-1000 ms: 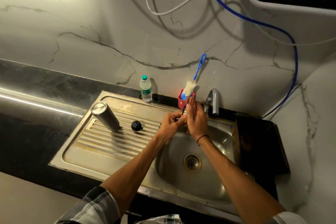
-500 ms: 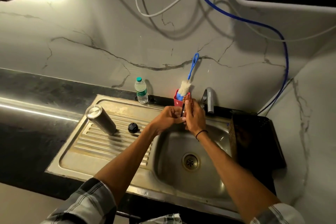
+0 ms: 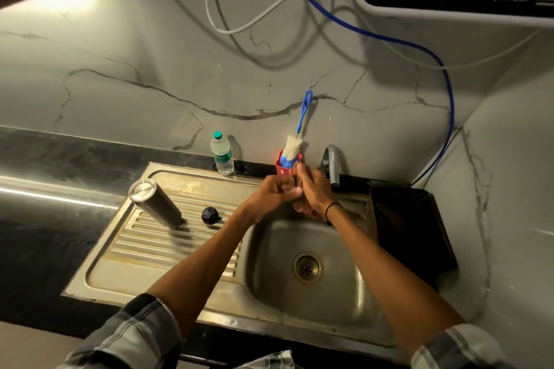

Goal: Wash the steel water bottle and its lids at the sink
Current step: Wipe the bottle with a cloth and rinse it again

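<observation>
The steel water bottle (image 3: 154,202) stands on the ribbed drainboard (image 3: 156,252), left of the basin. A round black lid (image 3: 209,215) lies beside it on the ribs. Both my hands meet over the back of the sink basin (image 3: 269,263), just in front of the tap (image 3: 332,165). My left hand (image 3: 275,192) has its fingers curled on a small dark piece (image 3: 297,182), mostly hidden between the hands. My right hand (image 3: 314,192) is wrapped around a brownish scrub pad (image 3: 304,209) that peeks out above and below the fingers.
A red holder (image 3: 281,170) with a blue-handled bottle brush (image 3: 292,147) stands behind my hands. A small plastic water bottle (image 3: 222,156) stands at the wall. A dark rack (image 3: 410,228) fills the counter right of the basin. Hoses hang above.
My hands stay together by the tap with small rubbing shifts. The view has tilted up slightly; the bottle and the black lid have not moved.
</observation>
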